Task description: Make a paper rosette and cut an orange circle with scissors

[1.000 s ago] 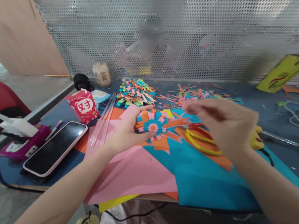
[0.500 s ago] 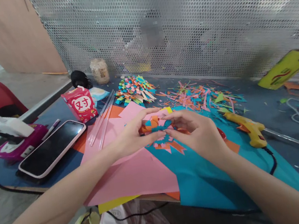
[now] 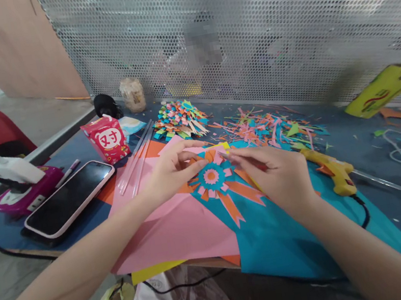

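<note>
A paper rosette (image 3: 213, 177) in orange, blue and pink, with two orange ribbon tails, lies on overlapping blue (image 3: 277, 234) and pink sheets (image 3: 171, 227). My left hand (image 3: 171, 173) pinches the rosette's upper left edge between thumb and fingers. My right hand (image 3: 274, 170) rests at its right edge with fingers curled; what they press on is hidden. A yellow glue gun (image 3: 330, 168) lies just right of my right hand.
A phone (image 3: 69, 198), a red carton (image 3: 106, 139), clear glue sticks (image 3: 135, 157) and a pile of folded paper pieces (image 3: 179, 118) sit to the left and behind. Paper scraps (image 3: 266, 128) spread along the perforated metal screen (image 3: 242, 34). A yellow box (image 3: 384, 89) lies far right.
The rosette was lifted between both hands half a second ago; now it lies flat on the sheets with its tails spread. The scissors seen a second ago are out of sight.
</note>
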Action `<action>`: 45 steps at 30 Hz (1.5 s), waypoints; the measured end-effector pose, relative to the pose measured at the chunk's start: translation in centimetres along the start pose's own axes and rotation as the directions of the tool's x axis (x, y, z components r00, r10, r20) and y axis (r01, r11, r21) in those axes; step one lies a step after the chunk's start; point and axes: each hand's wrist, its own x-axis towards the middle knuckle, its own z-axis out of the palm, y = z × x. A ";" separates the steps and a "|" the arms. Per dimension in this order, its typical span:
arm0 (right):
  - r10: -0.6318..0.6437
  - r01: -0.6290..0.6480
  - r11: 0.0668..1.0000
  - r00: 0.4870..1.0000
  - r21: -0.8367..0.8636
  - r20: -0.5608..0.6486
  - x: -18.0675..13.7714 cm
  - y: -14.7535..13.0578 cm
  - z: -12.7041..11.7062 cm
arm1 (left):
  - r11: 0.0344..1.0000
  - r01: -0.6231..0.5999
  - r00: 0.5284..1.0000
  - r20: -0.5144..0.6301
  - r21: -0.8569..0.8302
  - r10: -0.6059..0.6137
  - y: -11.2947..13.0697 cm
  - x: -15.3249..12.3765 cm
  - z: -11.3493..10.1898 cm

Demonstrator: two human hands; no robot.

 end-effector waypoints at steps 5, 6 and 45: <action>-0.088 0.069 0.985 0.989 0.158 0.116 0.2 -0.3 0.4 | 0.987 0.106 0.979 0.184 -0.119 -0.083 0.4 -0.3 0.4; -0.096 0.061 0.978 0.981 0.200 0.167 0.2 -0.3 0.5 | 0.986 0.109 0.972 0.220 -0.127 -0.080 0.4 -0.3 0.5; -0.673 0.683 0.721 0.730 -0.115 0.120 -0.4 -0.2 0.3 | 0.897 0.319 0.890 0.422 -0.307 -0.172 -0.2 -0.2 0.0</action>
